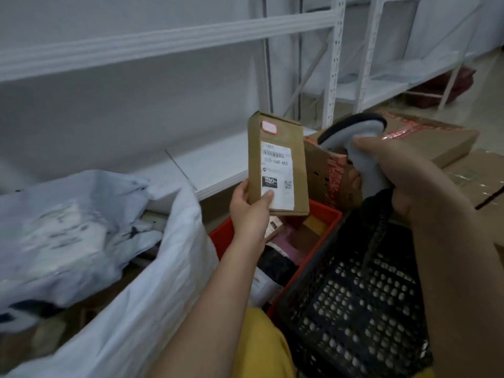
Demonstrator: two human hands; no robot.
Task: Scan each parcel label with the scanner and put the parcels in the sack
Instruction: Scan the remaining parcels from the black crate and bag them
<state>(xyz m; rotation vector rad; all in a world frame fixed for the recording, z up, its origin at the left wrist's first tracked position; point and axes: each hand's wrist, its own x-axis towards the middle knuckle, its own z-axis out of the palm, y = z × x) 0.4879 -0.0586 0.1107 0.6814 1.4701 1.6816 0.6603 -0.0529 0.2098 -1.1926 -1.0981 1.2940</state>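
**Label up, scanner raised: the scan is the step in hand**

While the left hand (pixel 249 211) holds a small cardboard parcel (pixel 276 162) upright near the centre of the view, its thumb presses the lower edge of the white label (pixel 276 174) and its fingers curl behind the box. At three o'clock from the parcel, the right hand (pixel 409 181) is wrapped round the grip of a grey scanner (pixel 362 140), whose dark head tilts toward the label; the two sit near each other, not touching. Whether the trigger is pressed I cannot tell.

Below the parcel, at six o'clock, a red crate (pixel 324 214) holds more parcels, and a black perforated basket (pixel 354 301) lies at four o'clock. The open white sack (pixel 163 268) waits at eight o'clock.

Judging from this, the barcode near the label's top must face the scanner head squarely. After a read, the next move likely calls for carrying the parcel down and left over the sack's rim and letting go.
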